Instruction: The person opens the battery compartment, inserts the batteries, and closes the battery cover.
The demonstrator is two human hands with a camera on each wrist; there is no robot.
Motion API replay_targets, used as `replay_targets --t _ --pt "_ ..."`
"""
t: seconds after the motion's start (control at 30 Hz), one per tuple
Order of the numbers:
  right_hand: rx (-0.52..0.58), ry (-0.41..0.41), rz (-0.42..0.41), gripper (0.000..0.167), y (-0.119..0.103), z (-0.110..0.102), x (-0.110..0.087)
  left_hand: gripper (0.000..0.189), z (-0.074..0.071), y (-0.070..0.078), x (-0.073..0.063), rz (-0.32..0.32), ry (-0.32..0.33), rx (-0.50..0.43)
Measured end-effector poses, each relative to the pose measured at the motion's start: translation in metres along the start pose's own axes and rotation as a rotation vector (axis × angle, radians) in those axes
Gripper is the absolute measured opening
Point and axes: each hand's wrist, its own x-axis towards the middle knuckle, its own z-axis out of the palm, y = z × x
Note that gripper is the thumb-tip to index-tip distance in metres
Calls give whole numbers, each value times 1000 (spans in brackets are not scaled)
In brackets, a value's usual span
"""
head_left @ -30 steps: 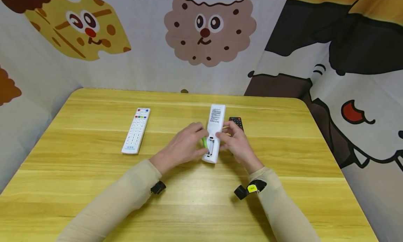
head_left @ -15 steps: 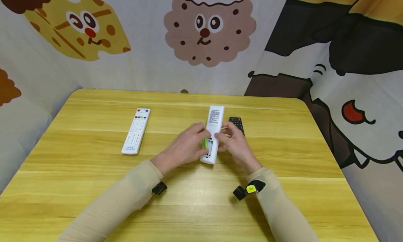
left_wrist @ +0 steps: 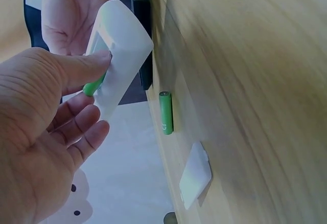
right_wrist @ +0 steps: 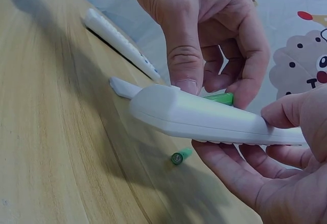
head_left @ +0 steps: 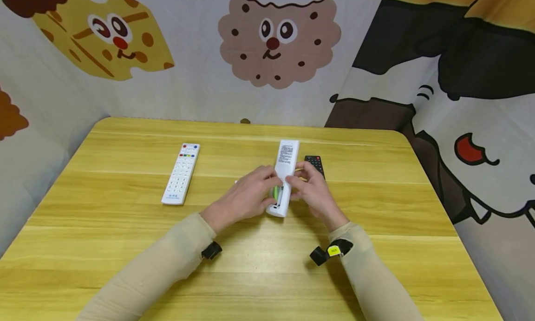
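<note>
A white remote control [head_left: 287, 160] is held back side up above the table, its battery compartment uncovered. My right hand [head_left: 314, 191] grips it by the right edge, thumb on the back and fingers underneath. My left hand [head_left: 246, 193] pinches a green battery [head_left: 275, 193] at the compartment's left side, thumb at one end and a finger at the other. In the right wrist view the battery [right_wrist: 220, 98] tilts up out of the compartment. A second green battery [left_wrist: 166, 113] lies on the table below, with a white battery cover [left_wrist: 195, 175] near it.
Another white remote control [head_left: 181, 173] lies buttons up on the table [head_left: 125, 246] to the left. A black remote control [head_left: 314, 164] lies behind my right hand, partly hidden. A printed curtain [head_left: 188, 93] hangs behind the table.
My left hand has brought the green battery rightward from beside the remote control into the compartment area. The remote control has shifted only slightly in my right hand.
</note>
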Motion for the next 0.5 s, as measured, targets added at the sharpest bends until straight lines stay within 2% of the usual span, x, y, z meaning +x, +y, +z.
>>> replay_targets --t 0.27,0.5 --pt "-4 4 -11 37 -2 -3 -1 38 0 0 -2 11 -7 3" --pt "16 1 -14 36 -3 -4 -1 41 1 -1 -12 29 6 2"
